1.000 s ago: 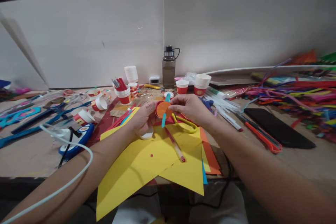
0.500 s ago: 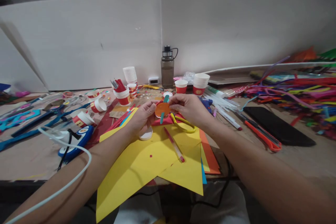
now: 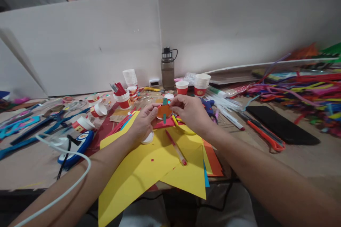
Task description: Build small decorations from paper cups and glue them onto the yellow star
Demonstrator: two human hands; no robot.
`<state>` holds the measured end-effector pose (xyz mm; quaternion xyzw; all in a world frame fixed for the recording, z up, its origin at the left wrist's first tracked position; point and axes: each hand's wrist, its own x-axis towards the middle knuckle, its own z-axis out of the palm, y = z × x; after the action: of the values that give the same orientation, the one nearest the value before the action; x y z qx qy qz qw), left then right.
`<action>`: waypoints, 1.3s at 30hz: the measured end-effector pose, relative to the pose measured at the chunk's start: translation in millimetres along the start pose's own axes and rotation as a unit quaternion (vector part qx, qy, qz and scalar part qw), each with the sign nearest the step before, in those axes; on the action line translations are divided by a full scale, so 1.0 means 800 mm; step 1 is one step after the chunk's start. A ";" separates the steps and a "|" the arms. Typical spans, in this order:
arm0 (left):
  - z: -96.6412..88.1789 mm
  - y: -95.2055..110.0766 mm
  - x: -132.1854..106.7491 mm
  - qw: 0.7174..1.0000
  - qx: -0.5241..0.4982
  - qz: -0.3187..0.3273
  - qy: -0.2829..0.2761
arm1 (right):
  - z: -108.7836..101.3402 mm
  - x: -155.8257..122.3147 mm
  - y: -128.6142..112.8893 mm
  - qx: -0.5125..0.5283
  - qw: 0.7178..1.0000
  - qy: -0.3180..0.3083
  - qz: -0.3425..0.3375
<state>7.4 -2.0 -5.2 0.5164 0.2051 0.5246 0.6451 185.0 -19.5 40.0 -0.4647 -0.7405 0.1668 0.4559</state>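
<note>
Between my hands is an orange paper disc [image 3: 165, 112] with a white rim and a green strip [image 3: 164, 118] across it, its ends sticking out above and below. My left hand [image 3: 145, 120] pinches the disc's left edge with thumb and fingers. At the right edge, the closed fingertips of my right hand [image 3: 189, 110] hold it too. Yellow-handled scissors [image 3: 186, 130] lie partly under my right hand. A white round piece [image 3: 148, 137] rests below my left hand. On the yellow paper [image 3: 138, 163] lies a red-capped pen [image 3: 176, 148].
Behind stand a water bottle [image 3: 167, 72], stacked paper cups [image 3: 201, 84] and a cup of red pens [image 3: 122, 99]. A box cutter [image 3: 266, 136] and a black flat case [image 3: 282, 124] lie right, near pipe cleaners [image 3: 301, 95]. A white cable [image 3: 86, 170] crosses my left forearm.
The green strip across the disc has turned from slanted to nearly upright. Both hands keep their hold on the disc. The whole view has shifted slightly.
</note>
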 end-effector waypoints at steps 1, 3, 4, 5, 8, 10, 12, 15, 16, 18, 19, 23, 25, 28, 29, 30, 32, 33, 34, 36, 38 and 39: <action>0.000 -0.001 0.000 1.000 0.006 0.002 0.004 | 0.000 -0.001 -0.002 -0.010 1.000 0.007 -0.007; 0.000 -0.002 0.000 1.000 0.013 0.003 0.008 | 0.001 -0.002 -0.005 -0.033 0.999 0.023 -0.018; 0.001 -0.002 0.000 1.000 0.015 0.003 0.008 | 0.001 -0.002 -0.006 -0.043 0.998 0.028 -0.020; 0.001 -0.002 0.000 1.000 0.017 0.003 0.007 | 0.001 -0.002 -0.008 -0.051 0.998 0.032 -0.020; 0.003 -0.002 0.000 1.000 0.017 0.005 0.007 | 0.001 -0.001 -0.010 -0.062 0.998 0.030 -0.014; 0.003 -0.002 -0.001 1.000 0.021 0.007 0.008 | 0.001 -0.001 -0.009 -0.063 0.998 0.026 -0.011; 0.003 -0.002 -0.001 1.000 0.024 0.008 0.007 | 0.002 -0.001 -0.008 -0.061 0.998 0.023 -0.011; 0.003 -0.002 -0.002 1.000 0.025 0.008 -0.009 | 0.004 -0.001 -0.006 -0.050 0.998 0.022 -0.017; 0.002 -0.002 -0.002 1.000 0.024 0.007 -0.015 | 0.004 -0.001 -0.005 -0.050 0.998 0.025 -0.019; 0.001 -0.003 -0.003 0.999 0.027 0.004 -0.024 | 0.005 -0.001 -0.005 -0.055 0.998 0.033 -0.022; 0.001 -0.003 -0.003 0.999 0.031 0.004 -0.025 | 0.005 -0.001 -0.005 -0.059 0.997 0.038 -0.024; 0.000 -0.004 -0.002 0.998 0.063 0.007 -0.023 | 0.005 -0.002 -0.005 -0.063 0.997 0.038 -0.029; 0.001 -0.005 -0.001 0.997 0.079 0.007 -0.015 | 0.006 -0.002 -0.005 -0.058 0.998 0.024 -0.021; 0.002 -0.005 -0.001 0.996 0.086 0.002 -0.008 | 0.008 -0.003 -0.005 -0.040 0.999 -0.002 -0.010; 0.002 -0.005 0.000 0.996 0.088 0.000 -0.007 | 0.009 -0.003 -0.005 -0.033 0.999 -0.008 -0.008; 0.002 -0.005 0.000 0.996 0.092 0.000 -0.005 | 0.010 -0.002 -0.004 -0.027 1.000 -0.013 -0.007; 0.002 -0.006 0.000 0.995 0.104 0.002 0.000 | 0.011 -0.002 -0.004 -0.021 1.000 -0.016 -0.007; 0.001 -0.006 0.000 0.994 0.112 0.004 0.002 | 0.011 -0.002 -0.004 -0.020 1.000 -0.016 -0.008; 0.001 -0.007 0.001 0.993 0.117 0.006 0.002 | 0.011 -0.003 -0.004 -0.021 1.000 -0.015 -0.010; 0.001 -0.008 0.001 0.993 0.118 0.007 0.003 | 0.011 -0.003 -0.005 -0.025 0.999 -0.011 -0.015; 0.001 -0.008 0.002 0.993 0.114 0.005 0.004 | 0.011 -0.004 -0.007 -0.034 0.999 -0.011 -0.018; 0.001 -0.008 0.002 0.994 0.112 0.002 0.004 | 0.010 -0.004 -0.008 -0.039 0.999 -0.012 -0.018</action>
<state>11.7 -0.9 -10.1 0.5835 0.2637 0.5020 0.5813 175.3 -24.1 38.0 -0.4663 -0.7602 0.1351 0.4319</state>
